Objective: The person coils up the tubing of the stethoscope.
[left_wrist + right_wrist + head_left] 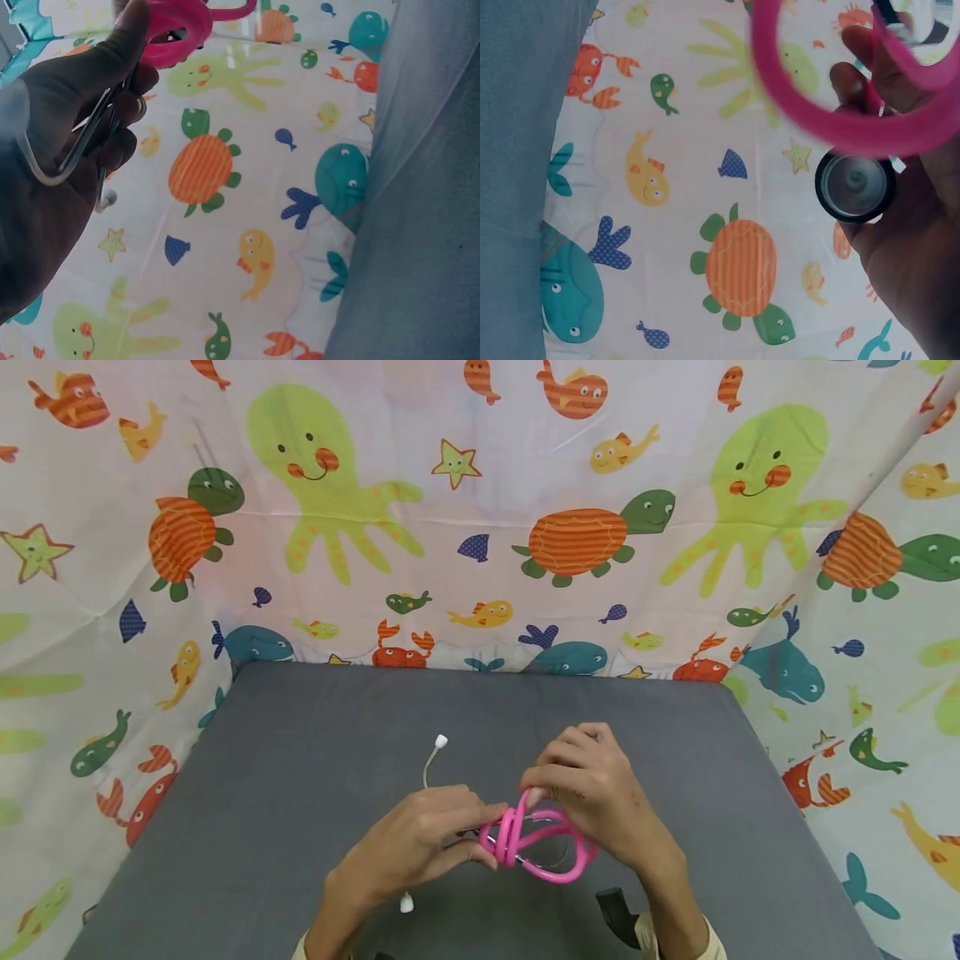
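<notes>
A stethoscope with bright pink tubing (551, 875) is held up above the table, its tube wound into loops. My left hand (420, 831) pinches the bundle at its left end. Metal ear tubes (86, 139) run across the left palm in the left wrist view. White ear tips (441, 741) stick out beyond and in front of that hand. My right hand (592, 785) pinches a strand of the pink tube at the top of the loops. In the right wrist view, the round chest piece (855, 185) with a black rim lies against the right palm.
A grey cloth-covered table (337, 727) spreads beneath both hands. Behind it and at both sides hangs a white curtain (450, 610) printed with sea animals. A black piece (618, 918) sits at the right wrist beside a pale sleeve (708, 943).
</notes>
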Available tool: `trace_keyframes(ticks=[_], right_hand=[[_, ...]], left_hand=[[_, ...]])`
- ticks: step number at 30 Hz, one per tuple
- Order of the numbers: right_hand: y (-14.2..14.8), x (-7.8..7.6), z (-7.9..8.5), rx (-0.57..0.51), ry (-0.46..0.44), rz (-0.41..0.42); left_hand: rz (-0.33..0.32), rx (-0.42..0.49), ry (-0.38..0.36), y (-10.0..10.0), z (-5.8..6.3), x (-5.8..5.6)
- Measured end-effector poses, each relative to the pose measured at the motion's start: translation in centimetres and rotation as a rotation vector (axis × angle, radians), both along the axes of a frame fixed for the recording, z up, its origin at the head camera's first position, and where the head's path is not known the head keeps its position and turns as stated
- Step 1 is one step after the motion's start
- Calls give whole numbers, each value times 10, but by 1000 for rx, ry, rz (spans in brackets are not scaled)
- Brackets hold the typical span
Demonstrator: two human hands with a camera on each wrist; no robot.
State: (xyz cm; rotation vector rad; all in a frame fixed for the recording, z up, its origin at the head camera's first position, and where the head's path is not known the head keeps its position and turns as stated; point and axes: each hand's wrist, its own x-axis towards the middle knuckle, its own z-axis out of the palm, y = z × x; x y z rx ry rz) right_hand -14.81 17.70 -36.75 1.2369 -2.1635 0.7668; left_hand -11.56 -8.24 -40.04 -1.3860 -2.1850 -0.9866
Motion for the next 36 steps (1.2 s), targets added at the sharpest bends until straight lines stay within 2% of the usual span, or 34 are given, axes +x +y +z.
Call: trace_keyframes(ticks=[4,8,13,17,22,28,31,36], right_hand=[[2,-6,-3,-94,-39,47],[2,-12,-10,-131,-169,114],[2,-15,-25,-231,-400,189],[5,-9,-39,-289,-556,173],[8,-2,-51,-341,-635,121],[8,1,-54,-334,-709,145],[12,4,-53,-310,-772,182],[18,6,-53,-359,-902,338]], left_hand=[[-36,34,-105,-2,3,0],[-74,64,-168,-1,4,-1],[-64,107,-173,0,3,-3],[-61,140,-192,-1,3,-4],[-57,147,-232,-2,4,-4],[-56,209,-233,-2,2,-5],[-42,239,-223,-3,1,-5],[-24,225,-243,-7,0,-2]])
